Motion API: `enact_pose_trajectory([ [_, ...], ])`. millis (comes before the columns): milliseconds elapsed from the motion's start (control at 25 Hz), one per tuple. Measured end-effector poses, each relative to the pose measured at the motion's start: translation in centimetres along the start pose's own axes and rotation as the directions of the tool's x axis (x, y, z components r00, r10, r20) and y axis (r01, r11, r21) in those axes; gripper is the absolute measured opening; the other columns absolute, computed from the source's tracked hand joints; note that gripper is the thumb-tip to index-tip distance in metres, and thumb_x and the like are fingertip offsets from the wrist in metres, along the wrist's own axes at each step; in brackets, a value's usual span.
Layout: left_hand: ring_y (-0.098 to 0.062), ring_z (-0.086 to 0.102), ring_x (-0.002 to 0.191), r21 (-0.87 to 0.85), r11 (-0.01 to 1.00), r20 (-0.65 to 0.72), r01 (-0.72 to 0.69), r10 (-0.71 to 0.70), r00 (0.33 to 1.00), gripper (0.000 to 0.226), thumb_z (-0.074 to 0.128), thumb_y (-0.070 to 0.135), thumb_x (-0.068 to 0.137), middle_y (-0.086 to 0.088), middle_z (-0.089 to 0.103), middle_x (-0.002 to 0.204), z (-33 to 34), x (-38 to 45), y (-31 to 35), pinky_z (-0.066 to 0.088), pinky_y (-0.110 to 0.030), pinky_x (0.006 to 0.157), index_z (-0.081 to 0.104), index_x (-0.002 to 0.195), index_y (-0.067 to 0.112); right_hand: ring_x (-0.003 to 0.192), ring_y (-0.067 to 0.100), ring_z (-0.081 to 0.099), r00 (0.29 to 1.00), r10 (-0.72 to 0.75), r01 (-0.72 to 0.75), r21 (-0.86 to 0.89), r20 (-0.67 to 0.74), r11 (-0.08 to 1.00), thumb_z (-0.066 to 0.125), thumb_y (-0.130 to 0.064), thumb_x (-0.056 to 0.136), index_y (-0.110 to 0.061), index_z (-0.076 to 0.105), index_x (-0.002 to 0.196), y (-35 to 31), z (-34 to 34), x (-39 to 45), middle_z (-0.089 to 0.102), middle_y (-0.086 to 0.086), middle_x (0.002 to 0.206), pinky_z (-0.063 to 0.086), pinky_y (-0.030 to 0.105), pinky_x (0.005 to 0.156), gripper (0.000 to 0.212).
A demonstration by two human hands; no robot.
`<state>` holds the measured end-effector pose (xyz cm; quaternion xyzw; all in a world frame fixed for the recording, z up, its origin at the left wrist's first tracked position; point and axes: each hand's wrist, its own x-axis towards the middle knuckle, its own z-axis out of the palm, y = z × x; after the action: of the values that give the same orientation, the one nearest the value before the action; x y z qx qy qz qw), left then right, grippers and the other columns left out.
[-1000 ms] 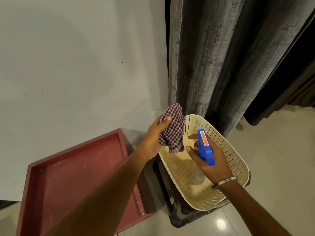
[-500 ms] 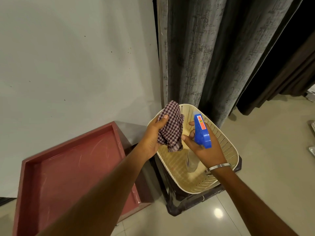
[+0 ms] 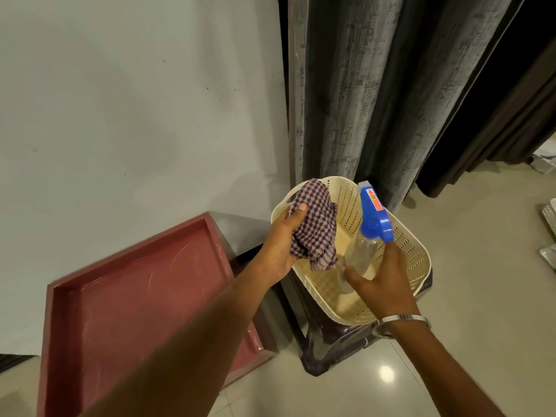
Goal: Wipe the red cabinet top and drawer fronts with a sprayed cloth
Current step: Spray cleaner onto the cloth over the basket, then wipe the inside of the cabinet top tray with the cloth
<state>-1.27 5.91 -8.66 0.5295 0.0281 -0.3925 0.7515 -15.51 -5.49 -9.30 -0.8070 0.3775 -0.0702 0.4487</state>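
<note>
My left hand (image 3: 278, 246) grips a checked purple cloth (image 3: 314, 228), bunched up and held over a cream perforated basket (image 3: 421, 257). My right hand (image 3: 380, 281) holds the clear body of a spray bottle (image 3: 361, 254), whose blue trigger head (image 3: 374, 213) tilts up and to the right above the basket. Cloth and bottle are close, a small gap between them. The red cabinet top (image 3: 135, 296), with a raised rim, lies at the lower left under my left forearm. Its drawer fronts are out of sight.
The basket sits on a dark plastic stool (image 3: 331, 353) beside the cabinet. A white wall (image 3: 135, 115) runs behind, with grey curtains (image 3: 376, 85) to the right. Beige floor tiles (image 3: 481, 266) stretch right, with metal items (image 3: 549, 236) at the frame's right edge.
My right hand has slid from the blue trigger head down to the clear bottle body, and the bottle now tilts over the basket. The cloth stays in my left hand.
</note>
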Motion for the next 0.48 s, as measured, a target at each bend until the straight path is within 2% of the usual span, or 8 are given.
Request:
enact_pose_trajectory([
  [80,-0.030,0.059,0.119,-0.012,1.000,0.016,0.002,-0.001,1.000,0.051,0.058,0.036,0.093,-0.012,0.062,0.130,-0.3,-0.7,0.1,0.055,-0.044,0.091,0.048,0.138,0.014,0.143,0.031,0.022,0.995,0.047,-0.041,0.064,-0.091,0.997,0.074,-0.024,0.078,-0.011,0.014,0.149,-0.8,0.4,-1.6,0.013,0.007,0.156,0.031,0.050,0.112,0.094],
  [240,-0.030,0.057,0.121,-0.013,0.999,0.040,-0.032,0.033,0.999,0.053,0.059,0.038,0.093,-0.012,0.061,0.131,-1.6,-2.2,0.2,0.048,-0.051,0.100,0.048,0.139,0.015,0.136,0.031,0.030,0.942,0.058,0.015,0.215,-0.331,0.977,0.068,-0.005,0.079,-0.006,0.029,0.142,-2.9,2.2,-4.6,0.020,0.014,0.145,0.036,0.051,0.111,0.074],
  [360,-0.028,0.059,0.120,-0.021,0.999,0.043,-0.043,0.044,0.998,0.050,0.057,0.037,0.094,-0.011,0.062,0.130,-2.7,-3.6,0.3,0.047,-0.050,0.103,0.050,0.137,0.014,0.132,0.032,0.037,0.933,-0.008,0.100,0.239,-0.359,0.966,0.067,-0.005,0.081,-0.012,0.037,0.135,-4.5,4.1,-6.5,0.027,0.010,0.140,0.041,0.053,0.106,0.062],
  [480,-0.029,0.059,0.121,-0.033,0.998,0.033,-0.057,0.058,0.998,0.052,0.059,0.039,0.093,-0.012,0.063,0.130,-4.3,-4.9,0.4,0.045,-0.052,0.104,0.050,0.138,0.013,0.120,0.022,0.045,0.951,-0.089,0.174,0.275,-0.295,0.946,0.062,-0.003,0.084,-0.012,0.041,0.132,-6.1,5.5,-8.1,0.031,0.009,0.137,0.044,0.035,0.098,0.053],
])
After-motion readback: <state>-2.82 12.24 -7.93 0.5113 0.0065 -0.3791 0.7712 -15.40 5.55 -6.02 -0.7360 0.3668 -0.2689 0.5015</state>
